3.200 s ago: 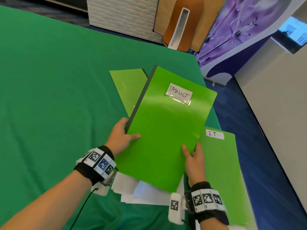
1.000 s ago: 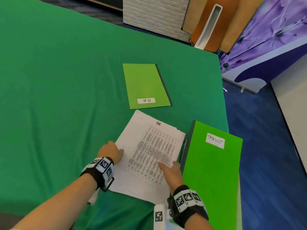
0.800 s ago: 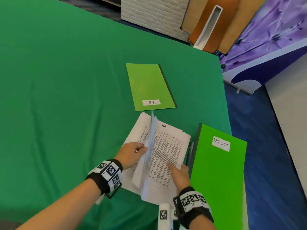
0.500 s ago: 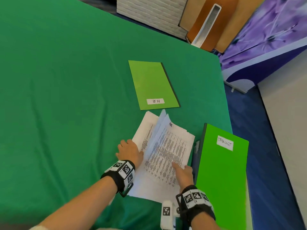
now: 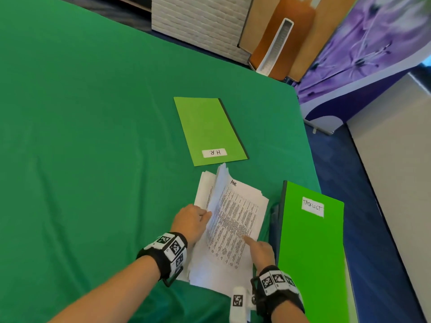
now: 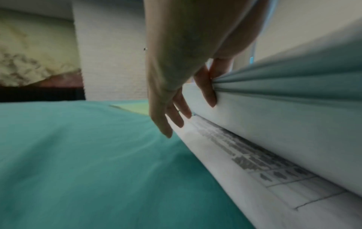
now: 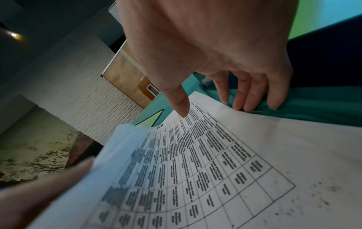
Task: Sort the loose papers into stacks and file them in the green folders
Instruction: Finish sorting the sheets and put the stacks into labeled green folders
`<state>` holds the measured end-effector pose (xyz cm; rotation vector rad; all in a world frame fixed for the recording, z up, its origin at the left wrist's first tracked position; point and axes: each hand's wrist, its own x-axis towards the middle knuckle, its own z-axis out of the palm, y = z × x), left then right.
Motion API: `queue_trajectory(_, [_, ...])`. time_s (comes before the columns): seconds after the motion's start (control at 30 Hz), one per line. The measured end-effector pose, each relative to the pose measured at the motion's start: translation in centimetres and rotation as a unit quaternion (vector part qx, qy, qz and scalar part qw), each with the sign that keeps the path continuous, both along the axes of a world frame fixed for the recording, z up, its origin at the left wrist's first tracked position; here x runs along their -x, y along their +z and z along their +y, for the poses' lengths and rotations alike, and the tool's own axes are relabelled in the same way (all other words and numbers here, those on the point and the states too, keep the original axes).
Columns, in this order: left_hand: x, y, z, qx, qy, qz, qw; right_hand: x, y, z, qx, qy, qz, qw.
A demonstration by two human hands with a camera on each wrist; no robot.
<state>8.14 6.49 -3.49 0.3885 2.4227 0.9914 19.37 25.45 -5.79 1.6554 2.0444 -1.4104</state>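
A stack of printed white papers [image 5: 235, 215] lies on the green cloth, its top sheet marked "HR". My left hand [image 5: 207, 214] pinches the lifted left edges of several sheets between thumb and fingers [image 6: 205, 91], and they fan up off the sheets [image 6: 274, 124] below. The thumb of my right hand [image 5: 254, 243] presses on the top sheet [image 7: 215, 170], and its fingertips [image 7: 245, 102] sit at the paper's right edge on the cloth. A shut green folder labelled "H.R." [image 5: 207, 129] lies just beyond the stack. Another, labelled "TASKLIST" [image 5: 310, 248], lies shut to its right.
The green-covered table [image 5: 93, 136] stretches wide to the left and back. Its right edge [image 5: 310, 164] runs just past the TASKLIST folder, with blue floor [image 5: 363, 229] below. A white brick panel [image 5: 198, 17] and brown boards [image 5: 291, 31] stand behind the table.
The TASKLIST folder, held up in both hands before, now lies at the right. My left hand has lifted the sheets' left edges and keeps leafing through them. My right hand stays on the top sheet.
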Motion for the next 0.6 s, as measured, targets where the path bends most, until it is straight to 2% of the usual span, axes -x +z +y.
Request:
queue_trajectory(0.1, [-1.3, 0.9, 0.9, -0.022, -0.071, -0.035, 0.997, -0.1, 0.0, 0.1, -0.003, 0.006, -0.001, 1.000])
queue_trajectory(0.2, [-2.6, 0.9, 1.7, -0.015, -0.093, -0.064, 0.993, 0.0, -0.1, -0.1, -0.008, 0.003, -0.011, 1.000])
queue_trajectory(0.43, [-1.5, 0.4, 1.9, 0.090, 0.022, -0.095, 0.991, 0.4, -1.5, 0.5, -0.014, -0.012, -0.020, 1.000])
queue_trajectory(0.5, [-0.8, 0.3, 2.2, 0.090, 0.053, -0.100, 0.989, 0.4, -2.0, 0.8, -0.016, -0.009, -0.023, 1.000])
queue_trajectory(0.6, [-0.5, 0.6, 2.8, 0.088, 0.048, -0.089, 0.991, 0.4, -4.6, 2.3, -0.011, -0.010, -0.022, 1.000])
